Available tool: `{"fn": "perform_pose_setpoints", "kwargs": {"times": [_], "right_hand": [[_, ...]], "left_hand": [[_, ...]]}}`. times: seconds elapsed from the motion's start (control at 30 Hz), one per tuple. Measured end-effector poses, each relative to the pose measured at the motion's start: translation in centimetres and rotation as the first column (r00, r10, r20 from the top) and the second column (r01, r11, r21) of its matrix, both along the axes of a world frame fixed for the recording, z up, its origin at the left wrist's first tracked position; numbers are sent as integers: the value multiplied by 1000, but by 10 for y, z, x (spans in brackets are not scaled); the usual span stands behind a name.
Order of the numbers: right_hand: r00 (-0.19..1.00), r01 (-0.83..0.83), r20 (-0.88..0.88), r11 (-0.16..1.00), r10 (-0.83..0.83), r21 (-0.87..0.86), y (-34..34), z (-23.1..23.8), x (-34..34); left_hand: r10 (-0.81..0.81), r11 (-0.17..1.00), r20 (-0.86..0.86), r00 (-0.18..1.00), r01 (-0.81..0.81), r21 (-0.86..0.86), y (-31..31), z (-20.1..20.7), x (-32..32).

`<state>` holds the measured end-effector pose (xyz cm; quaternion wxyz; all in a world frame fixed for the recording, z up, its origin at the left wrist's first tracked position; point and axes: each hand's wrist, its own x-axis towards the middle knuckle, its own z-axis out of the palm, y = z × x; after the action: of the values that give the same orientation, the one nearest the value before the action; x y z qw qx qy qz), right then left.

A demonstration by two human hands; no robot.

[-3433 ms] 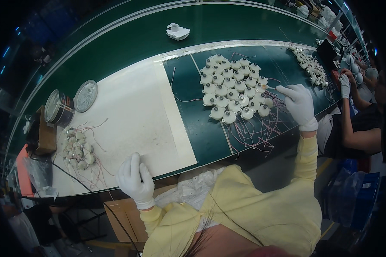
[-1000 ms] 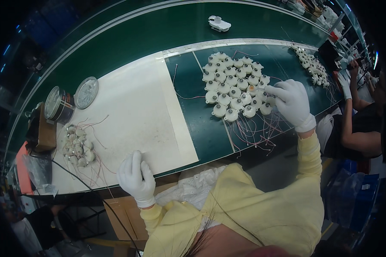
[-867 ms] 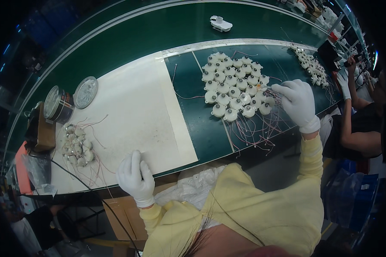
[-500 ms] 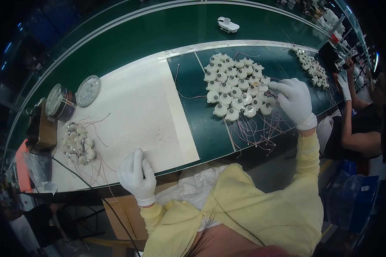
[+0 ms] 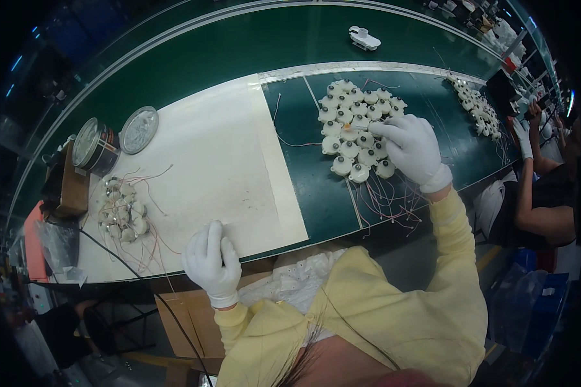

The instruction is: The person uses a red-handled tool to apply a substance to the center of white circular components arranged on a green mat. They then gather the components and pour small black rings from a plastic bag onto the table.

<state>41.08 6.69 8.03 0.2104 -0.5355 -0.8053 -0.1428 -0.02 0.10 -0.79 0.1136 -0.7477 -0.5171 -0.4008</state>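
Note:
A tight cluster of small white round motors, with dark shafts on top and thin pinkish wires, sits on the green part of the table. My right hand, in a white glove, reaches over the cluster's right side. Its finger and thumb are pinched on a thin stick with an orange tip, which lies over the motors; most of the stick is hidden by the fingers. Beside the table's front edge, my white-gloved left hand holds nothing, its fingers loosely bent and apart.
At the left is another pile of round wired parts, near a tin, a round lid and a cardboard box. A white part lies on the green surface beyond. More motors lie far right, near a co-worker.
My right hand has moved left over the cluster, and the orange tip has shifted left across the motors with it. The left hand stays nearly still. The view has shifted slightly.

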Motion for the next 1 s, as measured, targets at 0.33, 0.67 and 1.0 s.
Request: {"fn": "perform_pose_setpoints", "kwargs": {"times": [0.33, 0.67, 1.0], "right_hand": [[1000, -6, 12, 997, 6, 73, -2, 9, -4], [995, -51, -83, 999, 50, -14, 0, 19, -5], [929, -125, -371, 934, -9, -336, 9, 14, -29]], "left_hand": [[9, 1000, -5, 1000, -9, 17, 0, 0, 1], [-17, 999, 21, 1000, 18, -46, -1, 3, 0], [-15, 997, 20, 1000, 17, -69, -2, 5, 0]]}}
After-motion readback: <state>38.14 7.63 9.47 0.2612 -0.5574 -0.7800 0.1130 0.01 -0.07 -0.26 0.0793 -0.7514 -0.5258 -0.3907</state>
